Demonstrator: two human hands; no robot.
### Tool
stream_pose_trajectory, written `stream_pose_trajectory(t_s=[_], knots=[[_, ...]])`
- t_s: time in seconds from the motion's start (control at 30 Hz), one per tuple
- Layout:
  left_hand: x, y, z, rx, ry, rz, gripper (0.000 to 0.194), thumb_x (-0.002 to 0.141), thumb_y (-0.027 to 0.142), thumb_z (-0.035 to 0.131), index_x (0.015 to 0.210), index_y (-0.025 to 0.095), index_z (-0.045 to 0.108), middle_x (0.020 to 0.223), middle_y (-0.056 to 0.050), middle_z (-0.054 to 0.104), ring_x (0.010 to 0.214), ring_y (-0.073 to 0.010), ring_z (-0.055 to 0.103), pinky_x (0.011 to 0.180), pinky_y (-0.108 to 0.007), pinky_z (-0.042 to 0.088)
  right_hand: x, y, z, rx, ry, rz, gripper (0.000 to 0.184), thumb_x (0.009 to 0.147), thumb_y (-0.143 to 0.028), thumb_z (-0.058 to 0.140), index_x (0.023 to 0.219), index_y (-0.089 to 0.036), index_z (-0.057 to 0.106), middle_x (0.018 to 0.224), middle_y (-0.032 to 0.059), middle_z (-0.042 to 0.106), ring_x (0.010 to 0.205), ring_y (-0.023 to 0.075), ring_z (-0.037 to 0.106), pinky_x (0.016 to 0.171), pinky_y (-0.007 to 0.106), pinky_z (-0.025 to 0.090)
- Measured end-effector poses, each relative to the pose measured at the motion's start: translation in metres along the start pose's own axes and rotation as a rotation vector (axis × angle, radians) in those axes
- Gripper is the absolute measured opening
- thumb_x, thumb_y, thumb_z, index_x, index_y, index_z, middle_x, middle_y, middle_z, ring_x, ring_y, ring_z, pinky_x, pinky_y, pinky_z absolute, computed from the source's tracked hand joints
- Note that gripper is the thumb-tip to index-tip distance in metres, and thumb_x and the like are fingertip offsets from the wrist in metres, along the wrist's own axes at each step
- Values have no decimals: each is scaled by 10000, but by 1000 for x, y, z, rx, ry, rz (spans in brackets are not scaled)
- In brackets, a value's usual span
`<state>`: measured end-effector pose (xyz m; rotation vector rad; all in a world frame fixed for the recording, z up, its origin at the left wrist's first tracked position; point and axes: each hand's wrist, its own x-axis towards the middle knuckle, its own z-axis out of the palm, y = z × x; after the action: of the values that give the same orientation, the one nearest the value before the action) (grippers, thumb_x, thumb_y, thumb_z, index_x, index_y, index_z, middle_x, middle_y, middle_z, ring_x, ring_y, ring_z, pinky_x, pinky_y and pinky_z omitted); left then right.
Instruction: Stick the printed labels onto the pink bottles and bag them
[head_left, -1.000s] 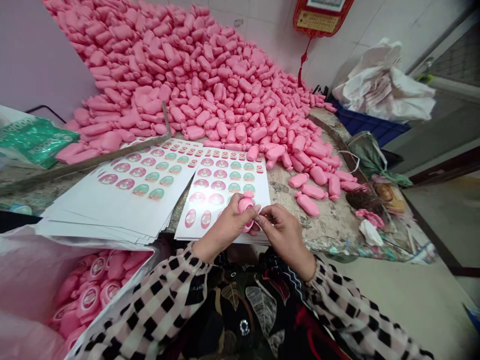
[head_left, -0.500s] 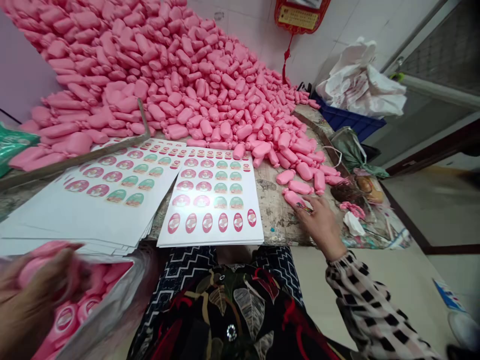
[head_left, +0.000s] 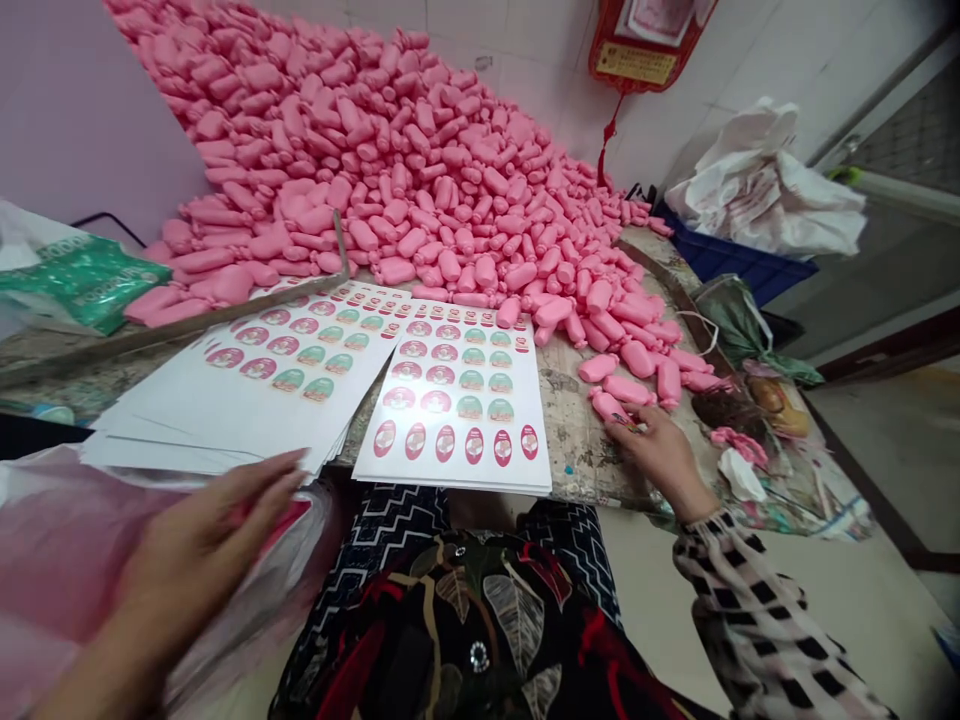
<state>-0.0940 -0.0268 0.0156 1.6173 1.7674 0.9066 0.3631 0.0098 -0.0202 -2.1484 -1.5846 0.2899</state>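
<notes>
My right hand point(head_left: 658, 452) reaches out to a small pink bottle point(head_left: 609, 406) at the near edge of the pile; its fingertips touch the bottle, the grip is hidden. My left hand point(head_left: 201, 550) hovers open, fingers stretched, over a pink plastic bag point(head_left: 52, 540) at my lower left. A sticker sheet point(head_left: 459, 410) with oval labels lies on the table edge in front of me. Beside it, to the left, rests a thick stack of sticker sheets point(head_left: 247, 390).
A huge heap of pink bottles point(head_left: 420, 170) covers the back of the worn table point(head_left: 570, 440). A green packet point(head_left: 82, 285) sits at far left. White bags on a blue crate point(head_left: 750, 215) and clutter point(head_left: 750, 400) stand at the right.
Both hands held one pink bottle over the sheet a second ago. The left hand swung to the bag and now rises empty; the right hand moved out to the loose bottles.
</notes>
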Motion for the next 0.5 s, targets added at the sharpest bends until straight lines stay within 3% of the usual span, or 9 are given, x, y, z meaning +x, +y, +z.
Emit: stream_pose_trajectory(t_s=[0.1,0.17,0.23,0.33,0.5], knots=[[4,42,51,-218,-360,-16,390,780,508,598,1051,237,666,1094,-50,663,1022,-237,589,970,-409,402,-29,-44,3,340,-6,54,420,757,-454,611,1049,-155,653,970,88,662,807,212,593,713,342,457],[6,67,85,-487,-618,-99,476,809,502,573,1202,235,577,1084,-77,652,916,-215,628,880,-401,461,-54,-80,5,477,-69,-100,378,780,-406,610,1097,-203,635,995,67,647,763,178,579,642,305,458],[5,81,111,-831,-804,-171,504,833,535,520,1226,220,535,1100,-101,630,872,-204,633,816,-389,486,-74,-110,7,529,-90,-314,323,776,-307,626,1091,-237,637,992,50,629,831,175,573,682,297,465],[-1,84,130,-1205,-922,-241,562,856,611,388,1157,167,554,1052,-130,625,882,-210,619,806,-385,485,-86,-131,10,572,-116,-468,384,759,-193,629,1138,-252,610,1032,46,600,925,173,565,787,314,470],[-4,75,125,-1400,-1002,-406,778,826,709,223,1146,84,559,1016,-180,634,854,-239,639,795,-383,492,-78,-121,11,593,-209,-510,388,771,-231,657,1153,-263,597,1058,47,590,969,182,561,842,343,467]])
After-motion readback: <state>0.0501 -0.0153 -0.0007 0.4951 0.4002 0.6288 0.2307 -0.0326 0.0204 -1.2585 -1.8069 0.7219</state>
